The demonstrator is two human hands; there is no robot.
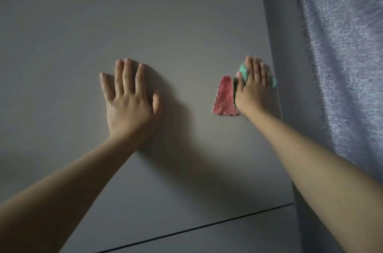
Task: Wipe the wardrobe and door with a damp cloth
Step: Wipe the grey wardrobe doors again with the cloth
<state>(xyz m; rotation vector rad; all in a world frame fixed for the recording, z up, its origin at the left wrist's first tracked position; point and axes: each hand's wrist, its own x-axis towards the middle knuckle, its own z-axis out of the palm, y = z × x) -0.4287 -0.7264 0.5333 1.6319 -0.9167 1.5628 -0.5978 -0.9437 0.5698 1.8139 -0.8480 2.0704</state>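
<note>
- I see left hand [129,99] flat, fingers straight, on wardrobe panel [165,24].
- Right hand [253,89], fingers straight, presses cloth [224,98] near panel's right edge.

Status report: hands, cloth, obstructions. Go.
Left hand flat on grey panel, empty. Right hand pressing cloth at panel's right edge. Curtain hangs just beyond.

A pale blue-grey woven fabric curtain [339,66] hangs down the right side of the view, lit in soft patches and blurred. Between it and the flat panel runs a narrow grey-blue strip of wall [279,24].
</note>
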